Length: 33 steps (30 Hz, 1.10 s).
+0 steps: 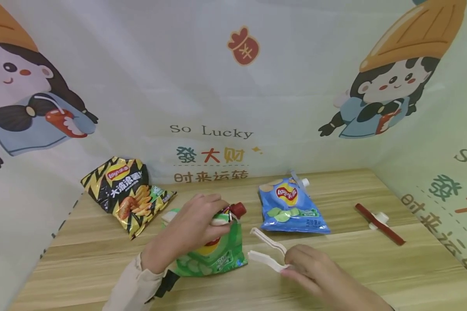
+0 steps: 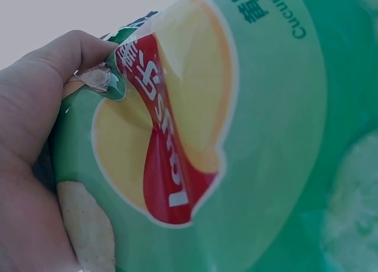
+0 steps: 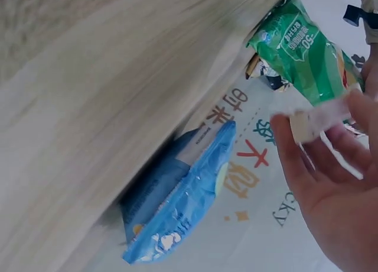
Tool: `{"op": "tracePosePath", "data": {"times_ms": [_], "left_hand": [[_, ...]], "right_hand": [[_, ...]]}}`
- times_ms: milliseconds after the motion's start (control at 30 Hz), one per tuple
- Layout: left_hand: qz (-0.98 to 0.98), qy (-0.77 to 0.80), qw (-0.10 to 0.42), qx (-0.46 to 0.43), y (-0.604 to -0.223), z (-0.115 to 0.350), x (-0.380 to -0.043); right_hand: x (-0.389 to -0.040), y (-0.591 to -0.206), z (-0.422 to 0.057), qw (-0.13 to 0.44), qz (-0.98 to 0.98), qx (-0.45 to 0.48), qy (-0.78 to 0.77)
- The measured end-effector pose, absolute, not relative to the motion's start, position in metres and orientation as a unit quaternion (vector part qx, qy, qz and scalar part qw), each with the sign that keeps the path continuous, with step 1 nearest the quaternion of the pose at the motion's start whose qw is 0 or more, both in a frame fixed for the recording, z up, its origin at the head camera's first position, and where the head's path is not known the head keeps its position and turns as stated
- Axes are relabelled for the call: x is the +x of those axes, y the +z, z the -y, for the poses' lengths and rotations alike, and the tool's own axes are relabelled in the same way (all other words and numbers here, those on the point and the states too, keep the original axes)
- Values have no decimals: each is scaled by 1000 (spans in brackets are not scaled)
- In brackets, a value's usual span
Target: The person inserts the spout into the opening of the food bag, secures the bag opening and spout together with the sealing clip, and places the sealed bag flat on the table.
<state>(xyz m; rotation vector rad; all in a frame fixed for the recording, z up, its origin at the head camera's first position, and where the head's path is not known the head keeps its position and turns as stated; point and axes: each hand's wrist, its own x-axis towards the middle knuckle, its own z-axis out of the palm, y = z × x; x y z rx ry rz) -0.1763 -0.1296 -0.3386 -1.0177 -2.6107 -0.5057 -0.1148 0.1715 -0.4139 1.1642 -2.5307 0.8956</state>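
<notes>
My left hand [image 1: 194,222] grips the folded top of a green Lay's chip bag [image 1: 214,259]. In the left wrist view, thumb and fingers pinch the green bag [image 2: 277,130], creasing its red logo. A dark red cap [image 1: 238,210] shows just past the left fingertips; what it belongs to is hidden. My right hand [image 1: 315,268] pinches a white bag clip [image 1: 266,261] at one end. The clip's two long arms spread apart and point toward the green bag, with a gap between. In the right wrist view, the clip [image 3: 319,118] sits between thumb and fingers.
A blue Lay's bag [image 1: 289,207] with a grey-blue clip and white cap [image 1: 305,182] at its top stands behind the right hand. At the far left a black and yellow chip bag [image 1: 130,194] leans on the backdrop. A dark red clip [image 1: 381,224] lies at right.
</notes>
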Motion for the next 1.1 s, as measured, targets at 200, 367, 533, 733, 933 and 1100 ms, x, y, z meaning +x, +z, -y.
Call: {"op": "tracePosePath", "data": {"times_ms": [200, 367, 533, 733, 933, 1100], "left_hand": [[906, -174, 149, -355, -338, 133, -177], [903, -175, 157, -359, -338, 133, -176], [899, -187, 156, -363, -337, 133, -175], [893, -204, 150, -372, -337, 132, -176], [889, -196, 164, -380, -337, 130, -175], [892, -180, 164, -382, -337, 129, -174]], "right_hand": [[-128, -412, -154, 157, 847, 353, 364], [-140, -409, -135, 153, 830, 356, 400], [-149, -409, -121, 144, 802, 369, 447], [-154, -410, -107, 139, 764, 388, 496], [-156, -407, -97, 135, 748, 383, 525], [-157, -402, -91, 115, 753, 347, 546]]}}
